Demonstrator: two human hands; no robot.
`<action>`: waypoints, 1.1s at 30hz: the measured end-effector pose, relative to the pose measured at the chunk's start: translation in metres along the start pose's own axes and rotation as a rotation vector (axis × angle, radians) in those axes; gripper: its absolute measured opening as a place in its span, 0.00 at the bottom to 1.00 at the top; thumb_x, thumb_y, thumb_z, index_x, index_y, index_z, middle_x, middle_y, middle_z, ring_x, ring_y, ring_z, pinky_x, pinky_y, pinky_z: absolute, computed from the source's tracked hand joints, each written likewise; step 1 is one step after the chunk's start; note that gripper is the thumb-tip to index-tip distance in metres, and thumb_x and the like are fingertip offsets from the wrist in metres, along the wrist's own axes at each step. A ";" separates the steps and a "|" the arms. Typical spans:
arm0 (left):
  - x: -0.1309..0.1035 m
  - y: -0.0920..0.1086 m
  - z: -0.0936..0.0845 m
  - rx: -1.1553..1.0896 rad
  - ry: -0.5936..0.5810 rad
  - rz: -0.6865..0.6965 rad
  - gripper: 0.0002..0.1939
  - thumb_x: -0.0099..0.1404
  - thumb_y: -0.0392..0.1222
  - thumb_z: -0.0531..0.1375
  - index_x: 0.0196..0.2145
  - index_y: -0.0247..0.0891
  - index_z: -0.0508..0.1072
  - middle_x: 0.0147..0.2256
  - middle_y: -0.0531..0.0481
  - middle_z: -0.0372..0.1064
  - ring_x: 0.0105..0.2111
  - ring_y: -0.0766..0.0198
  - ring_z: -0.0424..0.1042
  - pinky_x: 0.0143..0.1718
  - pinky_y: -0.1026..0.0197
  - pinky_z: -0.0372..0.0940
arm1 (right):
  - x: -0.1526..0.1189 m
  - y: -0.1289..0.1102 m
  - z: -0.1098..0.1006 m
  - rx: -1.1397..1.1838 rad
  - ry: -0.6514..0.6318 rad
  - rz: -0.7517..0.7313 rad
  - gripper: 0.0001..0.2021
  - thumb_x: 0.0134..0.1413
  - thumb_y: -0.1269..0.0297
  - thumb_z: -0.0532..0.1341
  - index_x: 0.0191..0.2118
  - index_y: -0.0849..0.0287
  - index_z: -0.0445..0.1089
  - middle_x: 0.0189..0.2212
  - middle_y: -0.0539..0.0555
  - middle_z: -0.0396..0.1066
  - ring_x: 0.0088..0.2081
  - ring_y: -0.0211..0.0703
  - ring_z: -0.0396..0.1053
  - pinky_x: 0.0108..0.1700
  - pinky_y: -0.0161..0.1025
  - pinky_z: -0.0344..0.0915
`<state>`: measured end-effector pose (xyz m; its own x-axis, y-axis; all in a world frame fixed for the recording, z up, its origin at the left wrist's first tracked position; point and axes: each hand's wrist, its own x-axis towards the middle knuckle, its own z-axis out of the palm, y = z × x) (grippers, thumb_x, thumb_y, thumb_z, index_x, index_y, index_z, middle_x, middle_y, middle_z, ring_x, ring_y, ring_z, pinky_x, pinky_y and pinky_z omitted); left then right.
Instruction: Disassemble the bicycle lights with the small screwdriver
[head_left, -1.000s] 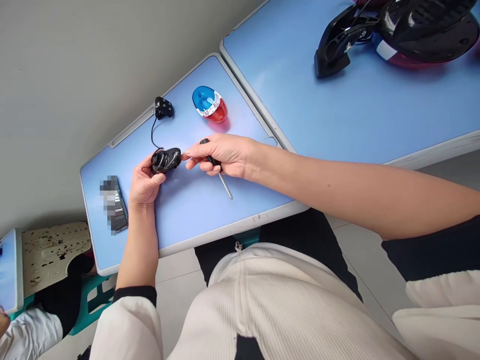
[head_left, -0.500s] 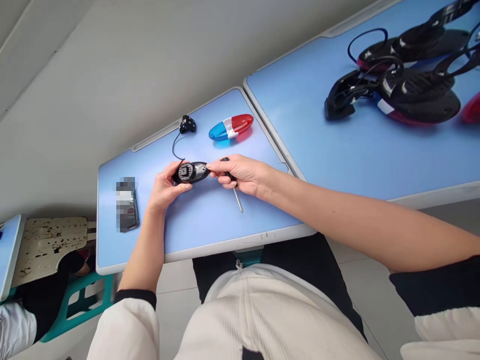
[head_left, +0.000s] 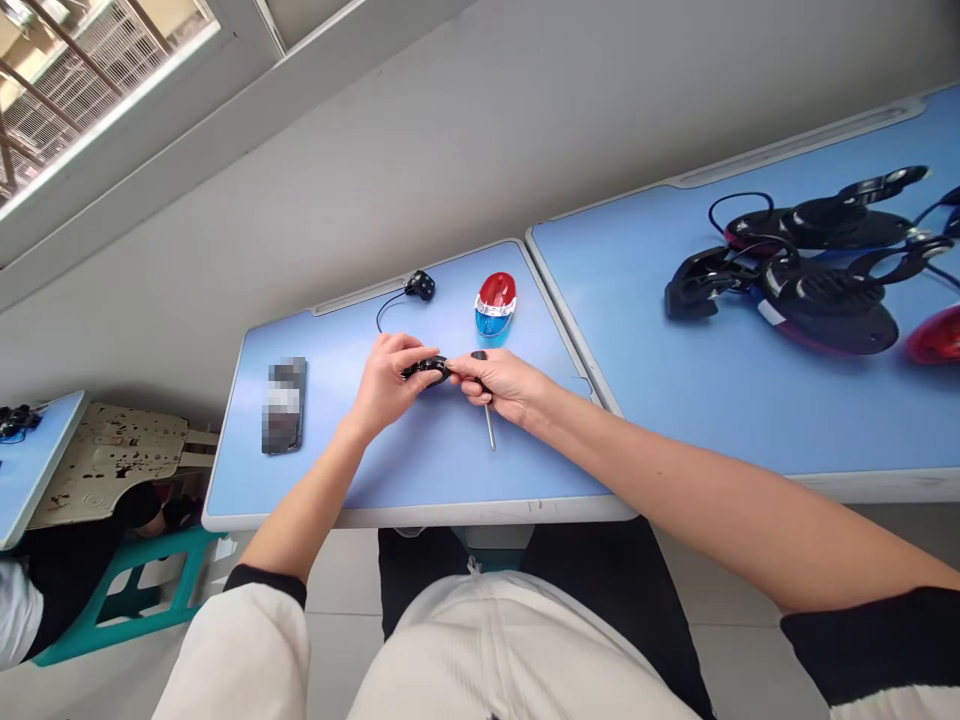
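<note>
Both hands meet over the middle of the small blue table [head_left: 360, 480]. The left hand [head_left: 388, 383] has its grip closed on a small black casing [head_left: 427, 368], fingers curled over the top and thumb below, holding it just above the tabletop. The right hand [head_left: 504, 383] comes in from 3 o'clock; its thumb and forefinger pinch the near end of the casing, while the remaining fingers are wrapped around a screwdriver [head_left: 486, 405]. The screwdriver's black handle pokes out of the fist toward 12 o'clock and its metal shaft points down toward 6 o'clock, the tip close to the table.

A thin black wire [head_left: 384, 308] runs from the casing toward 11 o'clock and curves over to a little black plug [head_left: 420, 286] lying near the far edge of the table. Just beside that plug, at about 1 o'clock from the hands, a red and blue lens cover [head_left: 495, 303] sits on the table. A phone [head_left: 284, 405] lies flat at 9 o'clock from the hands, well apart from them.

On the neighbouring table [head_left: 675, 400] at 2 o'clock lies a heap of black parts [head_left: 810, 275] with wires.
</note>
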<state>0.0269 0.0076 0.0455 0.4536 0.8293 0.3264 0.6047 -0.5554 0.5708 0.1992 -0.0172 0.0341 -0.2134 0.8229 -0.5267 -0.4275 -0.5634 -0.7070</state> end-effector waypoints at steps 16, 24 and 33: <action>0.074 0.015 0.026 -0.145 -0.235 -0.229 0.04 0.55 0.36 0.59 0.24 0.36 0.73 0.23 0.52 0.69 0.25 0.66 0.64 0.31 0.61 0.59 | 0.002 0.003 0.003 0.001 0.010 -0.024 0.14 0.55 0.78 0.57 0.20 0.62 0.60 0.16 0.49 0.63 0.14 0.26 0.53 0.12 0.26 0.45; 0.115 -0.002 0.055 -0.098 -0.325 -0.305 0.05 0.49 0.29 0.61 0.23 0.34 0.77 0.18 0.55 0.63 0.21 0.70 0.58 0.27 0.62 0.56 | 0.001 0.003 0.003 -0.003 0.018 -0.015 0.14 0.55 0.77 0.57 0.19 0.62 0.60 0.14 0.49 0.63 0.13 0.27 0.52 0.12 0.26 0.45; 0.066 -0.020 0.004 -0.059 0.122 -0.347 0.11 0.54 0.36 0.57 0.33 0.35 0.79 0.21 0.52 0.67 0.22 0.67 0.62 0.30 0.61 0.59 | 0.000 0.004 0.001 -0.057 0.009 -0.007 0.13 0.57 0.76 0.56 0.21 0.62 0.61 0.17 0.50 0.64 0.14 0.26 0.53 0.13 0.26 0.46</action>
<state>0.0474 0.0728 0.0525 0.1450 0.9708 0.1913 0.6686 -0.2387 0.7043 0.1965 -0.0193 0.0319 -0.2021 0.8264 -0.5255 -0.3780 -0.5608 -0.7366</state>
